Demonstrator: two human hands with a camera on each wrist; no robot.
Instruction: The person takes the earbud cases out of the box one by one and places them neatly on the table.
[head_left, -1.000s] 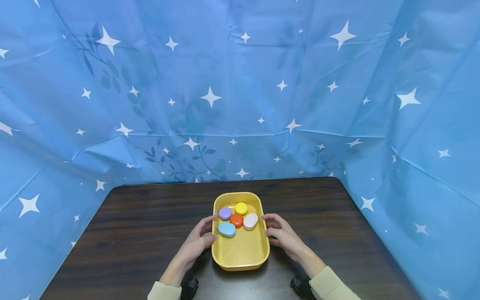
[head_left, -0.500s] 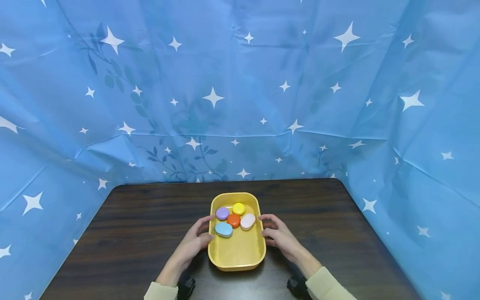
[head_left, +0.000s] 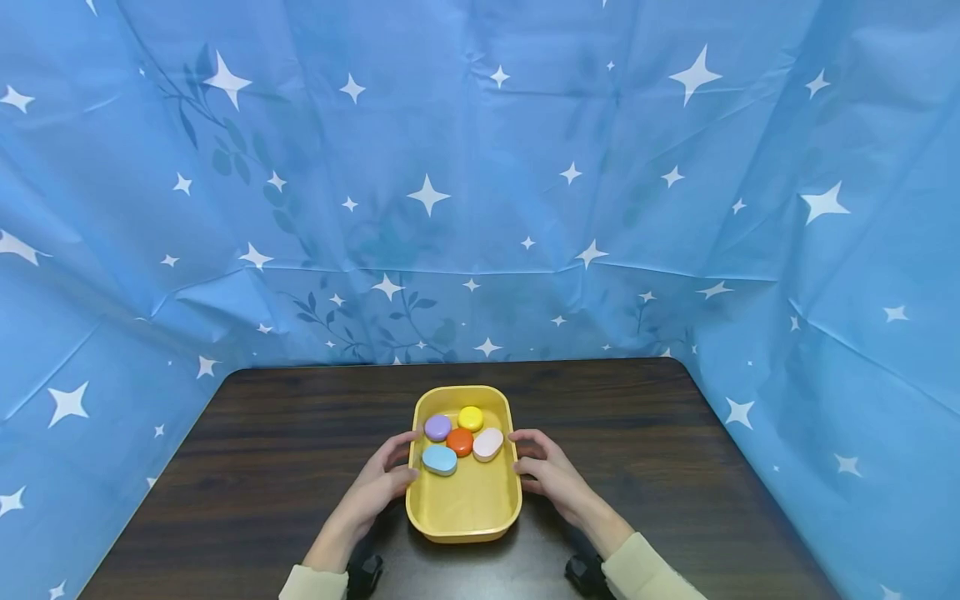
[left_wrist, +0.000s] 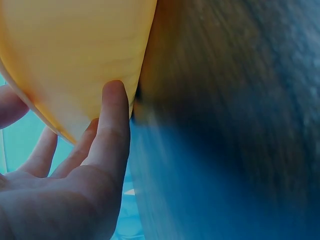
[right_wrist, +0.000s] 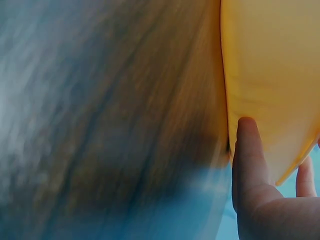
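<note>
Flanked by both hands, a yellow rectangular tray (head_left: 465,504) stands on the table. In it lie a purple round piece (head_left: 438,428), a yellow round piece (head_left: 471,418), an orange-red round piece (head_left: 460,442), a pale pink oval piece (head_left: 487,445) and a light blue oval piece (head_left: 439,460). My left hand (head_left: 372,487) rests its fingertips against the tray's left side. On the right side, my right hand (head_left: 553,477) does the same. Both wrist views show fairly straight digits at the outer wall, not wrapped round it; the left wrist view has one fingertip (left_wrist: 114,90) flat on it.
The dark wood table (head_left: 285,450) stretches out on both sides of the tray and behind it. A blue curtain (head_left: 480,167) with white stars hangs at the back and sides. Black straps (head_left: 365,575) sit at the wrists below cream sleeves (head_left: 648,571).
The tray has slid a little to the left along the table, both hands moving with it at its sides. The pieces inside keep their arrangement.
</note>
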